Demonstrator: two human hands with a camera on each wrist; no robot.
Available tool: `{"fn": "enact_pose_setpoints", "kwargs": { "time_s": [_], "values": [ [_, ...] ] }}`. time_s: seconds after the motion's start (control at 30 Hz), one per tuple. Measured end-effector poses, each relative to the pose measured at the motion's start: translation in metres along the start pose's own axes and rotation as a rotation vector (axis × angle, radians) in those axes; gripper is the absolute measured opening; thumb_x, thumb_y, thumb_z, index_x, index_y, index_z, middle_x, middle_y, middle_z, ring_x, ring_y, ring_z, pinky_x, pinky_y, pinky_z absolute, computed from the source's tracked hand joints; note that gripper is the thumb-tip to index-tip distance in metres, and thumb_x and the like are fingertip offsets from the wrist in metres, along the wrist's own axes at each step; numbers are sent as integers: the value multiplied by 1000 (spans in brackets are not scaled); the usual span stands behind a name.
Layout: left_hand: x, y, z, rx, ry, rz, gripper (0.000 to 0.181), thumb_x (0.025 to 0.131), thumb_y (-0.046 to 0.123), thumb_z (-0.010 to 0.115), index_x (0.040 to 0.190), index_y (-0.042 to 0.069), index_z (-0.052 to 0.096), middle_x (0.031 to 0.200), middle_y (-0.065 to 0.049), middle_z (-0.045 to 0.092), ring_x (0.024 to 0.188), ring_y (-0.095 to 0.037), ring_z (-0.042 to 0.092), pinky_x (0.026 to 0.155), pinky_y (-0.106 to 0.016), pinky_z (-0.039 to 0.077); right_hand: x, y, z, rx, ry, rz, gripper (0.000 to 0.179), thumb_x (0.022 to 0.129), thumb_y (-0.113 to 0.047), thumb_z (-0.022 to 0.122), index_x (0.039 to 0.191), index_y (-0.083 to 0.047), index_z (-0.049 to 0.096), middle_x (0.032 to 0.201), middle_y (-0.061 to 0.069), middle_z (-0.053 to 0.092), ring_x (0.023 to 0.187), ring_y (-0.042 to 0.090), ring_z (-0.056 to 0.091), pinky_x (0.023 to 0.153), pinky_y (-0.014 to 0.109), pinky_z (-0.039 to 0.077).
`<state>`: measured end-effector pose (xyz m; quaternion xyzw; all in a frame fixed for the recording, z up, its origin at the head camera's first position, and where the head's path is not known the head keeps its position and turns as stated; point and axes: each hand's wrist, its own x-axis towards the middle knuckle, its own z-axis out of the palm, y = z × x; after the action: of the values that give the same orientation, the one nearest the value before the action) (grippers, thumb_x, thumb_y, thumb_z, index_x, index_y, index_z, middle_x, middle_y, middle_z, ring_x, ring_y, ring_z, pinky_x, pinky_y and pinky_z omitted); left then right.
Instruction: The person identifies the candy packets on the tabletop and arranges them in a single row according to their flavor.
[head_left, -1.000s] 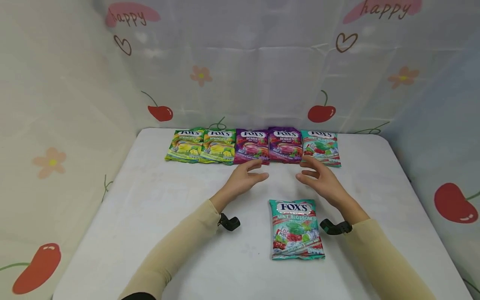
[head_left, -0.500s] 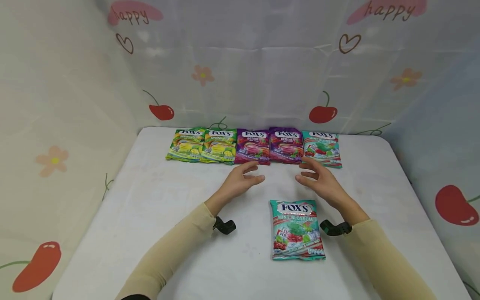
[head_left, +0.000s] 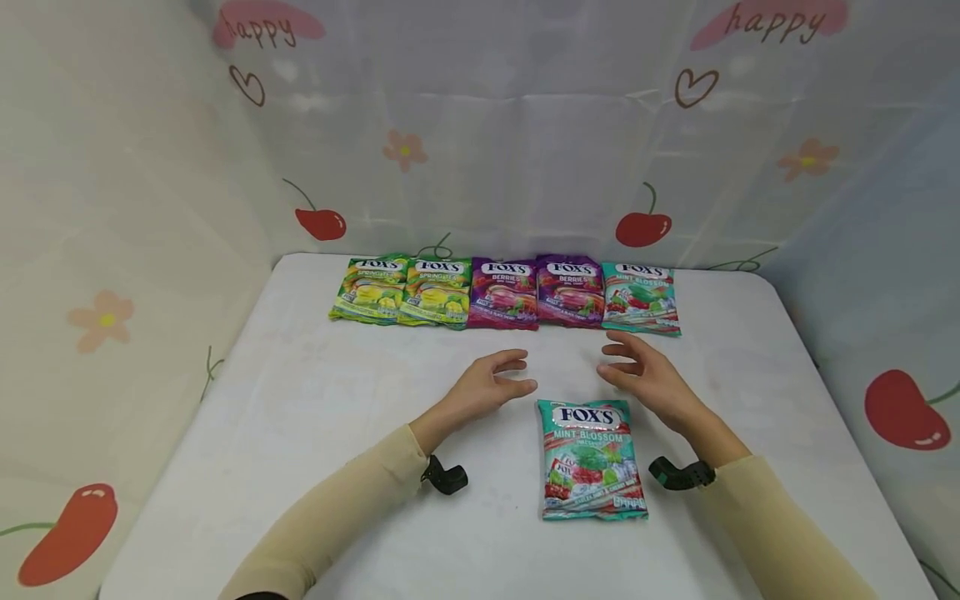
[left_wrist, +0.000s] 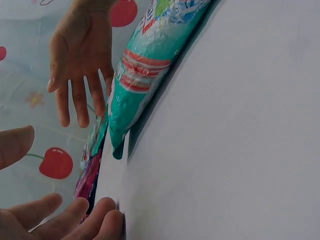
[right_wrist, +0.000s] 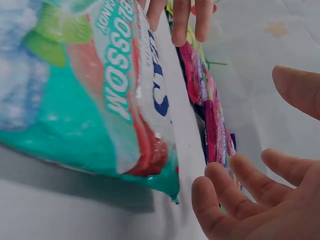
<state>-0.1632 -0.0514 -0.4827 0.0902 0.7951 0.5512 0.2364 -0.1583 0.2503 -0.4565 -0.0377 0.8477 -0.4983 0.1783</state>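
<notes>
A teal Fox's Mint Blossom candy bag (head_left: 592, 460) lies face up on the white table, near its front. Beyond its top left corner hovers my left hand (head_left: 480, 390), fingers loosely bent and holding nothing. On the other side, my right hand (head_left: 651, 379) is held above the table past the bag's top right corner, also holding nothing. In the left wrist view the bag (left_wrist: 145, 70) stands between that camera and the other hand. The right wrist view shows the bag (right_wrist: 75, 100) close up, apart from the right hand's fingers (right_wrist: 240, 185).
Along the table's back edge runs a row of candy bags: two green Spring Tea bags (head_left: 437, 293), two purple Berries bags (head_left: 570, 292) and another Mint Blossom bag (head_left: 641, 300). A printed curtain (head_left: 517, 167) rises behind them and at both sides.
Both hands have drawn back from the row of bags toward the front. The near Mint Blossom bag and the row stay where they were.
</notes>
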Motion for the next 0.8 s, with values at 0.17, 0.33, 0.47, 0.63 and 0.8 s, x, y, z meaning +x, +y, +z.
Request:
{"fn": "enact_pose_setpoints", "kwargs": {
  "time_s": [0.17,0.33,0.47,0.63,0.8],
  "values": [
    [-8,-3,8,0,-37,-5,68,94,48,74,153,22,51,147,-2,61,128,-29,64,105,-52,54,-11,7,0,19,-7,27,78,102,-35,65,164,-14,23,159,22,41,143,48,43,111,66,44],
    [-17,-6,14,-1,-48,-8,67,93,48,75,151,23,53,144,-1,64,126,-27,64,105,-51,53,-22,15,1,38,10,47,75,103,-35,64,163,-12,25,157,24,43,141,46,47,109,60,49],
    [-23,-10,17,-36,-91,-2,66,94,46,74,151,20,52,142,-3,65,121,-23,67,100,-46,57,-30,22,3,73,12,87,74,104,-35,62,163,-9,24,157,25,41,139,46,48,105,52,54],
    [-30,-14,20,-124,-139,-35,63,97,39,72,152,15,50,140,-7,66,113,-21,71,97,-41,59,-40,28,5,126,0,123,76,104,-38,62,162,-7,24,154,27,42,129,40,56,98,44,59],
    [-38,-17,27,-173,-162,-69,59,98,32,72,149,10,52,129,-8,72,107,-18,72,94,-36,61,-51,32,6,144,-16,166,77,104,-38,62,162,-6,23,151,29,44,116,30,65,94,38,61]
  ]
}}
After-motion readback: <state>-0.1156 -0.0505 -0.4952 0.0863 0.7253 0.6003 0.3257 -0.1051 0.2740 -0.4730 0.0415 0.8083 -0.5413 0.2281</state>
